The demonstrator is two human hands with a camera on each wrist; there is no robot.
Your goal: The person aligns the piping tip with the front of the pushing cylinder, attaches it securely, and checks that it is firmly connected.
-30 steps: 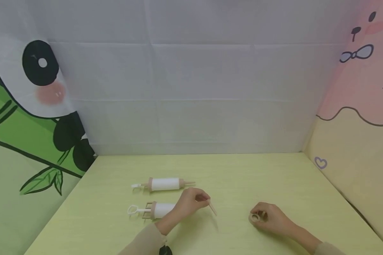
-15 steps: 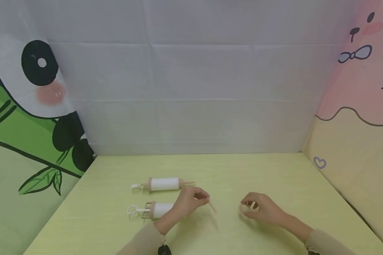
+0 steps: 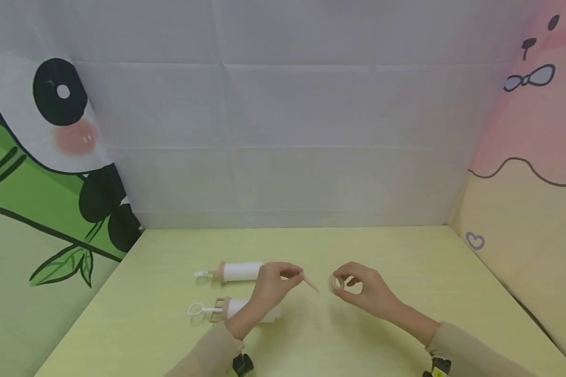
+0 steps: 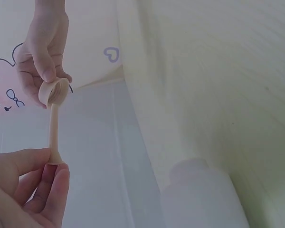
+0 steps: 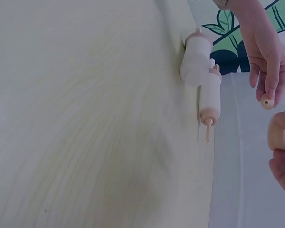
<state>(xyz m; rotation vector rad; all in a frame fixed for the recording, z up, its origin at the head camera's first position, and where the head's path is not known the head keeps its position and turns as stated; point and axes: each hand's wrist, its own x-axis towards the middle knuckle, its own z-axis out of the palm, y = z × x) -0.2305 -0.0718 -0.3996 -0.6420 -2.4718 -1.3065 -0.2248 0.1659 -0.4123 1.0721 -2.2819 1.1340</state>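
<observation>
In the head view my left hand pinches a thin beige nozzle by its wider base, the narrow end pointing right and down. My right hand holds a beige ring between thumb and fingers, just right of the nozzle's tip. Seen from the left wrist, the nozzle flares at the base in my fingertips, and its slim end overlaps the ring. The right wrist view shows the ring gripped at the edge of the frame, with a small hole in the nozzle's end facing it.
Two white syringe-like tubes with beige ends lie on the pale yellow table at left. The far tube is partly behind my left hand; the near tube, with a ring-handled plunger, lies partly behind my left forearm. White cloth hangs behind.
My right hand has moved left and away from me with the ring, up close to the nozzle. My left hand has risen slightly in view, and the nozzle points less steeply down.
</observation>
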